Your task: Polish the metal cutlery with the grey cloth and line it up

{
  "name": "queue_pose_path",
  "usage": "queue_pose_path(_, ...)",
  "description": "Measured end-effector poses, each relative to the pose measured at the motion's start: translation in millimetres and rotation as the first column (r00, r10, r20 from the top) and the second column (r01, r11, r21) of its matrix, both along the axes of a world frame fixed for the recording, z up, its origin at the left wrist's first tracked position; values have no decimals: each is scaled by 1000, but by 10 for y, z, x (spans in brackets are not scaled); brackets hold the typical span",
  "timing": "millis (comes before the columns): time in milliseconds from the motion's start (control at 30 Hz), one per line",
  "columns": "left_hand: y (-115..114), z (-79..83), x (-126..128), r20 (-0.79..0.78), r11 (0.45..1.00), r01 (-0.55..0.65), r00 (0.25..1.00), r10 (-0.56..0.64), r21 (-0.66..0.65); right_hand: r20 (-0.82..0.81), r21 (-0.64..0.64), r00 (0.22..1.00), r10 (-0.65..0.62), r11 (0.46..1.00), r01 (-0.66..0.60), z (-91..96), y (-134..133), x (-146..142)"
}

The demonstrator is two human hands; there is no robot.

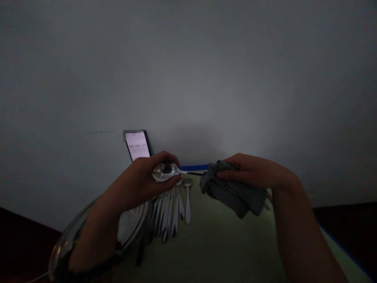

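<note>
Between my two hands a shiny metal spoon (pixel 167 171) is held sideways above the table. My left hand (pixel 150 171) is closed around its bowl end, thumb below and fingers above. My right hand (pixel 247 171) grips a dark checked cloth (pixel 235 194), which is wrapped over the far end of the handle and hides it. Below my left hand, several pieces of cutlery (pixel 167 214) lie side by side on the table. A small fork (pixel 187 196) lies at the right end of that row.
A lit phone (pixel 138 145) showing a timer leans against the grey wall (pixel 188 78). At the left stands a large metal bowl (pixel 134 228), partly covered by my left forearm. The pale table (pixel 218 243) has a blue edge. More cutlery shows dimly beyond my right wrist.
</note>
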State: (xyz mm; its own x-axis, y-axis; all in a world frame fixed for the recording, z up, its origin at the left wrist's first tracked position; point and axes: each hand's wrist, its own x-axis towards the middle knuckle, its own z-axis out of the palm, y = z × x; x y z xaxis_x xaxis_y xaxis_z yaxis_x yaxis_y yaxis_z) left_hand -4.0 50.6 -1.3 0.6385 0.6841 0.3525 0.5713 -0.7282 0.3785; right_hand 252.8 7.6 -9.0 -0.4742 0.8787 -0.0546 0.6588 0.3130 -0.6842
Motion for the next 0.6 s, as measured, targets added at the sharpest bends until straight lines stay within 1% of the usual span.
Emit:
queue_pose_path(67,-1,14,-36,31,1000,-16,999,16,12,5,5,1000,-23,1000,23,4,-5,21)
queue_pose_path(167,-8,-14,-5,30,999,0,1000,1,-41,10,27,1000,-28,999,28,0,-7,-9)
queue_pose_path(300,-11,-86,100,-20,986,79,996,-83,-147,31,35,1000,-4,999,3,-11,5,-119)
queue_pose_path(400,-8,-94,107,-22,980,109,993,-115,-165,59,23,998,33,999,-34,-9,26,-173)
queue_pose_path(500,2,-53,30,44,993,48,998,-44,-112,25,-22,999,27,999,-27,4,31,-143)
queue_pose_path(567,12,-28,-18,139,996,-31,989,41,-80,-19,-28,1000,11,1000,-12,14,25,-104)
queue_pose_path(600,20,-24,-27,215,994,-72,973,88,-84,-46,-16,999,4,1000,-5,16,23,-93)
